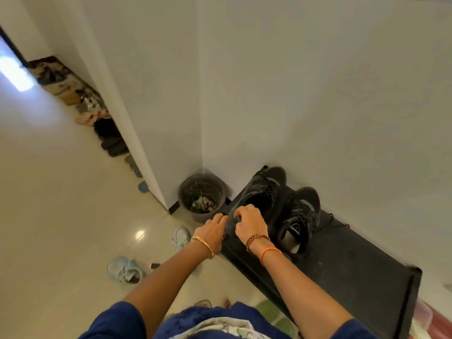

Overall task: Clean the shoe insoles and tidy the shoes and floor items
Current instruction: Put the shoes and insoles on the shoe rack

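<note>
A black lace-up mesh sneaker [263, 192] stands on the top of a low black shoe rack [342, 260], toe pointing to about one o'clock toward the white wall [318, 94]. Both hands work at its heel end. The right hand [249, 222], fingers curled, grips a dark flat insole [231, 222] at the shoe's opening; the left hand [214, 230] holds the same insole from its nine o'clock side, fingers bent round its edge. How far the insole sits inside the shoe cannot be told.

At three o'clock of this shoe, just beside it, stands a second black lace-up sneaker [299, 217] on the same rack top. At nine o'clock, in the wall corner, is a round grey bin [201, 199] holding scraps. On the cream tiled floor [61, 216] at about seven o'clock lie two pale blue small shoes [124, 269], well apart from each other. Far off at ten o'clock, a row of mixed footwear [97, 118] lines the wall.
</note>
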